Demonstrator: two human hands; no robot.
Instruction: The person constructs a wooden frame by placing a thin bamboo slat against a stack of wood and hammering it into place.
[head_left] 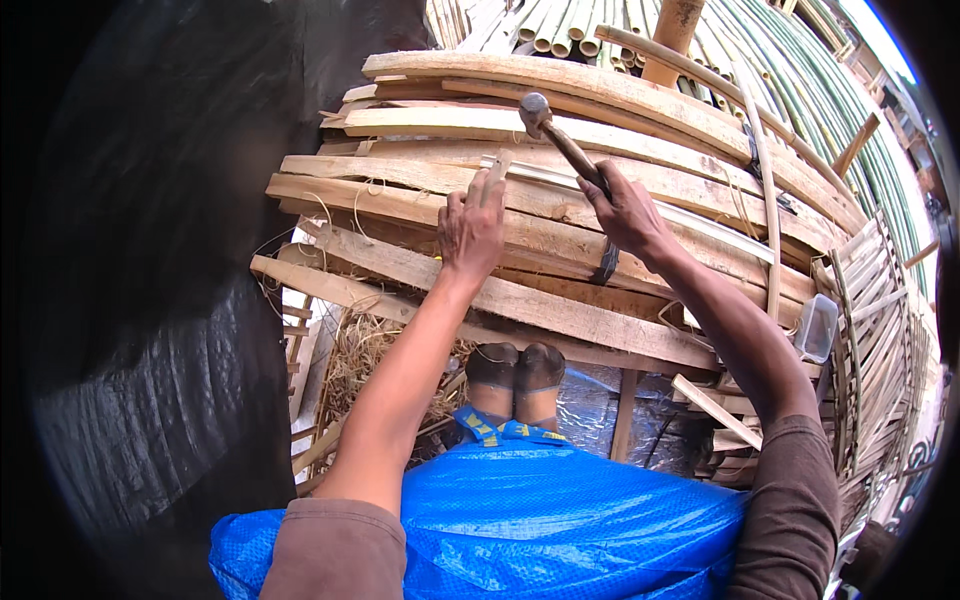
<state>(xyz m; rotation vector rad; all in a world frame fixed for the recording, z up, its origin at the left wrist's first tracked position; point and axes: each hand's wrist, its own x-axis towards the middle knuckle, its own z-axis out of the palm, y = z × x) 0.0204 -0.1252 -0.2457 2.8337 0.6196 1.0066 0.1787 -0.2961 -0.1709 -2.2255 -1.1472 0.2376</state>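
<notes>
Right hand (625,212) gripping hammer (560,140)

Lay under a blue plastic sheet (560,520), both knees covered. Showed two bare feet (516,368) side by side just beyond its far edge. Heaped pale dry straw (365,350) to the left of the feet, among thin slats. Stood a small clear plastic container (817,327) at the right, beside a woven bamboo panel (880,330). Stacked green and pale bamboo poles (800,80) along the top right. Hung black sheeting (150,300) across the whole left side. Propped one upright brown post (672,35) at the top.
</notes>
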